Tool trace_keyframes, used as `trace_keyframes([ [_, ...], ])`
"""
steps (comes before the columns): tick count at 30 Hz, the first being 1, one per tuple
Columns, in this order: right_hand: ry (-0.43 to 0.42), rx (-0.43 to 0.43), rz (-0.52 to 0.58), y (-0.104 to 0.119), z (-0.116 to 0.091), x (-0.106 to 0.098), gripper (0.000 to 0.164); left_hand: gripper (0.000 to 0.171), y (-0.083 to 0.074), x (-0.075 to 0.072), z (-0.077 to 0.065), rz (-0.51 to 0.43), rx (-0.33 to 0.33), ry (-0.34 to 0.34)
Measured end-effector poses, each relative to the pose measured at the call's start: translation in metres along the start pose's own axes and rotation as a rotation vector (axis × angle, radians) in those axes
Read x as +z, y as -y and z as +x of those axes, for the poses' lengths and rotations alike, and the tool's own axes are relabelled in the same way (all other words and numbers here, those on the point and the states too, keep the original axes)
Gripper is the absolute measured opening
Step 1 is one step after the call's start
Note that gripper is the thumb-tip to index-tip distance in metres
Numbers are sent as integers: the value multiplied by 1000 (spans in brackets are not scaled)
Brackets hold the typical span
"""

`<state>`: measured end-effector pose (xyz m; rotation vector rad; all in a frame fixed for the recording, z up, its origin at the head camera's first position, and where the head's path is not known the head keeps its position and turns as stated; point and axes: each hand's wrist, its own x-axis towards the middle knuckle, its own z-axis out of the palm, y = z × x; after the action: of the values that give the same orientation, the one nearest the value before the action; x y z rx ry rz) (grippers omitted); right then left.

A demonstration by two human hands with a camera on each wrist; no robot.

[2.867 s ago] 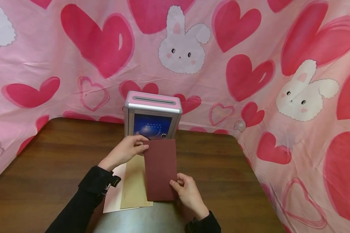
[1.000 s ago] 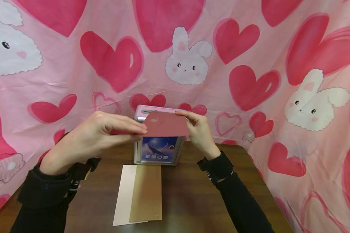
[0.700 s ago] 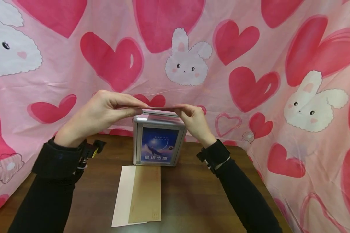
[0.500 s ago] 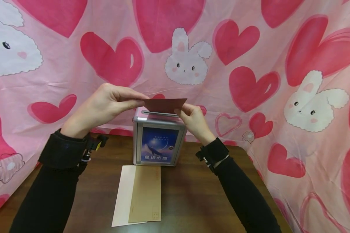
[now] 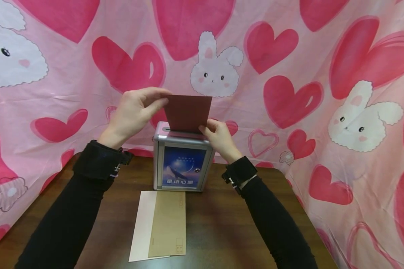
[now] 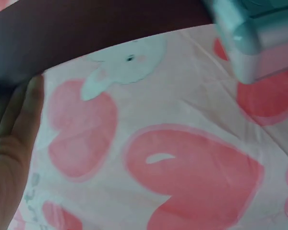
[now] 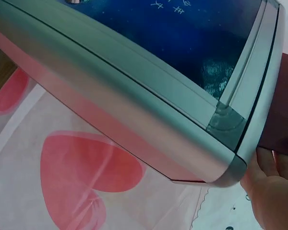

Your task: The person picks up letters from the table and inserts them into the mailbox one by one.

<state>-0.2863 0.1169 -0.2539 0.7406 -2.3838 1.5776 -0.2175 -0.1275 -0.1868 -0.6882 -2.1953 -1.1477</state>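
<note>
A dark red envelope [image 5: 188, 112] stands upright over the pink top of a silver-framed slotted box [image 5: 185, 139], its lower edge at the slot [image 5: 167, 129]. My left hand [image 5: 132, 112] pinches the envelope's upper left corner between thumb and fingers. Lower down, beside the box's top, my right hand [image 5: 220, 137] pinches the right edge. In the left wrist view the envelope [image 6: 101, 33] stretches from the fingers towards the box's corner [image 6: 245, 43]. The right wrist view has the box [image 7: 129, 96] large, with fingers [image 7: 268, 163] on the envelope [image 7: 282, 110] past its edge.
A tan envelope [image 5: 168, 224] overlaps a pale one [image 5: 143, 228] on the brown wooden table [image 5: 229, 224], in front of the box. The box front has a blue picture panel [image 5: 183, 168] with a small lock [image 5: 197, 170]. A pink heart-and-rabbit cloth [image 5: 249, 93] hangs behind.
The red envelope has gone from in front of the box to above it, then swung from edge-on to upright at the slot. My left hand has risen; the right stays near the top.
</note>
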Motion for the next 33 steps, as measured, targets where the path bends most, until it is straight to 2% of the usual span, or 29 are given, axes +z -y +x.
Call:
trace_keyframes([
  [4,-64,-54,-24,6,-4,1,26,35,12,13,5,46,68,-78],
  [8,-172,-194,-82,25,-10,2,36,34,23,24,6,62,136,-92],
  [12,-260,-302,-166,45,-12,2,45,33,32,32,6,77,143,-100],
  [16,-306,-360,-211,51,-10,5,33,32,43,39,1,83,137,-91],
  [19,-322,-375,-256,44,-8,7,20,31,52,45,-2,78,142,-81],
  [21,-325,-361,-290,37,-8,9,17,31,57,49,-4,84,149,-81],
  [25,-331,-323,-320,23,-6,14,18,30,64,54,-9,88,160,-108],
  [29,-319,-320,-349,13,-4,19,20,23,69,58,-14,133,180,-134],
  [33,-269,-349,-425,5,-4,24,22,18,76,60,-19,195,159,-112],
])
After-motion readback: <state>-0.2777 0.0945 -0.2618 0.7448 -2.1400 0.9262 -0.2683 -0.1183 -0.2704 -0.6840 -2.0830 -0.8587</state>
